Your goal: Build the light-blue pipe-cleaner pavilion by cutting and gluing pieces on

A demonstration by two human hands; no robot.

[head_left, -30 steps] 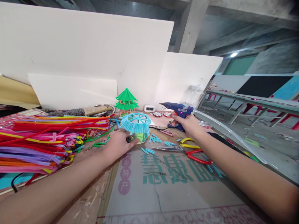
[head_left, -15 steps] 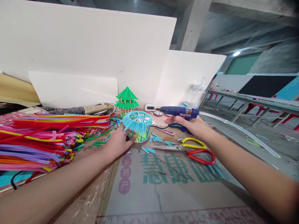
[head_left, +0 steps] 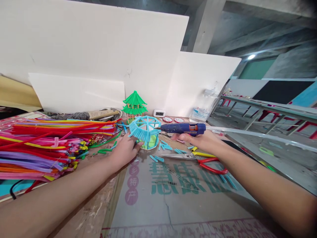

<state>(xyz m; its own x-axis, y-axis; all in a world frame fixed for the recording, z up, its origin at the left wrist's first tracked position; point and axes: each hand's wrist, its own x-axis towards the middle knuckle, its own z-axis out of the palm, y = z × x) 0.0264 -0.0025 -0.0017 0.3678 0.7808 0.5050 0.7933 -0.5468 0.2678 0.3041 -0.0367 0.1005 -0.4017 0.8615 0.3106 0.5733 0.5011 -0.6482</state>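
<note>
A light-blue pavilion model (head_left: 141, 130) made of short pipe-cleaner pieces stands on the table, its roof covered on the near left and open spokes showing elsewhere. My left hand (head_left: 125, 150) grips its left side low down, the fingertips partly hidden behind it. In my right hand (head_left: 201, 141) is a dark-blue hot glue gun (head_left: 177, 128), a clear glue stick (head_left: 237, 131) trailing from its back. The nozzle points left, at the roof's right edge; whether it touches I cannot tell. Short blue pipe-cleaner pieces (head_left: 166, 146) and scissors (head_left: 182, 156) with yellow and red handles lie below the gun.
Bundles of coloured pipe cleaners (head_left: 37, 150) fill the left side. A finished-looking green pavilion (head_left: 135, 102) stands behind, near a small digital clock (head_left: 158, 113), two red-rimmed discs and a clear plastic container (head_left: 201, 110). White boards (head_left: 94, 49) close off the back.
My right hand has brought the glue gun left and down, its nozzle now close to the blue roof. My left hand stays at the model, which has hardly moved.
</note>
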